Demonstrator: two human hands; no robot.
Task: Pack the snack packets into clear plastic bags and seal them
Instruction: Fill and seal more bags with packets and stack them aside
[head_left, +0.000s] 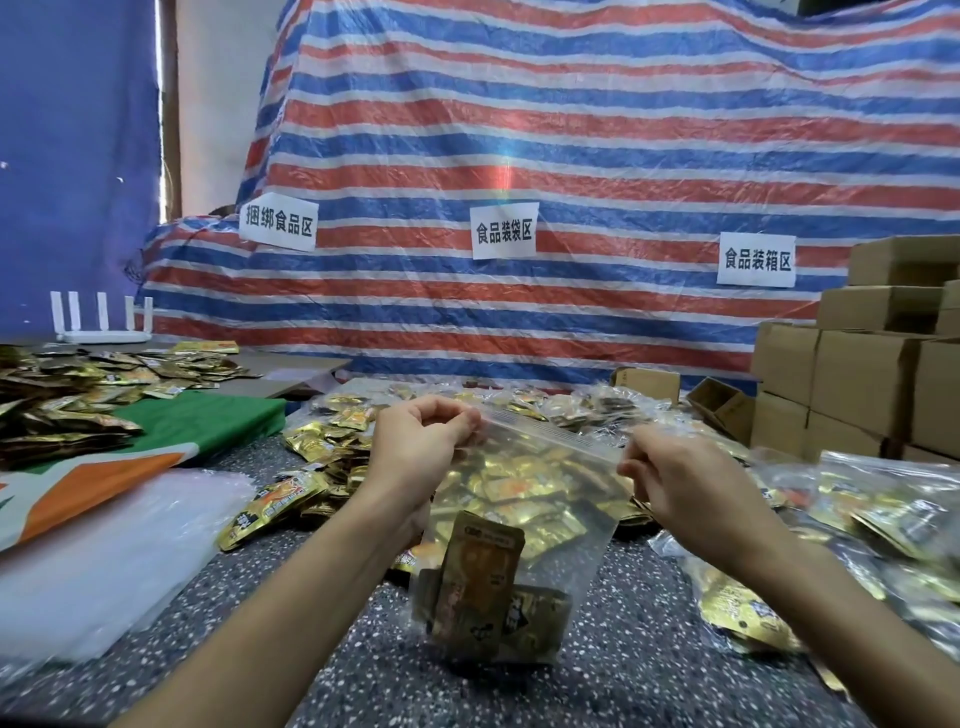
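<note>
While you hold the clear plastic bag (561, 467) upright at the centre of the frame, your left hand (415, 447) pinches its upper left corner and your right hand (691, 483) pinches the upper right, with the zip strip (550, 428) stretched between them. A few gold snack packets (478, 587) sit in the bag's bottom, above the speckled table (291, 623). This looks like the sealing step, though whether the strip is closed cannot be told. The next move likely calls for pressing along it evenly.
</note>
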